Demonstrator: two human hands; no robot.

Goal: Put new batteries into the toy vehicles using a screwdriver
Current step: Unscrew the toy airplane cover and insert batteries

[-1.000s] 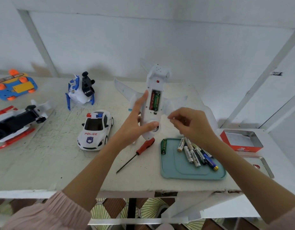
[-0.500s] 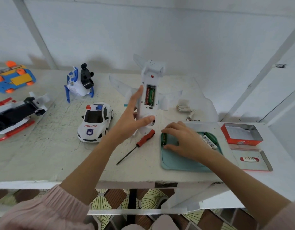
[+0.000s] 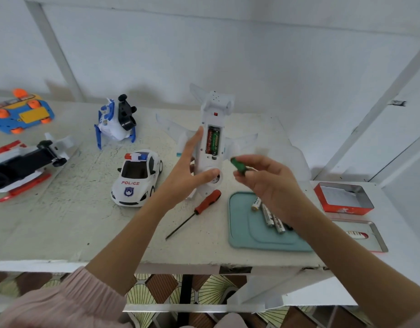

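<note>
Reaching forward over the near edge of the desk [image 3: 62, 233], both forearms frame the work. Nearest lies the teal tray [image 3: 242, 235], holding several loose batteries [image 3: 272, 217] within easy reach of the right hand [image 3: 270, 185]; their labels are too blurred to read with any certainty. Just left of the tray rests the red-handled screwdriver [image 3: 199, 208], tip pointing toward the person, apparently parked until the cover needs refastening.

The right hand hovers above the tray's far edge, pinching a green battery [image 3: 238, 165] between thumb and fingertips, held up beside the plane, probably ready for loading. The left hand [image 3: 187, 178] is spread against the white toy airplane [image 3: 211, 147], fingers straight along the fuselage and thumb across its lower body, propping it belly-up so the open battery compartment [image 3: 213, 142] faces the camera. Two cells already sit inside; I judge a third slot remains, though I cannot be sure.

Left of the plane stands a white police car [image 3: 137, 178] with "POLICE" printed on its hood above a shield badge. Farther left lie a black, white and red toy [image 3: 22, 166], a blue-and-white robot-like toy [image 3: 115, 121] and an overturned blue-and-orange vehicle [image 3: 21, 112]. At right sit an open red tin [image 3: 343, 197] and its lid [image 3: 367, 235].
</note>
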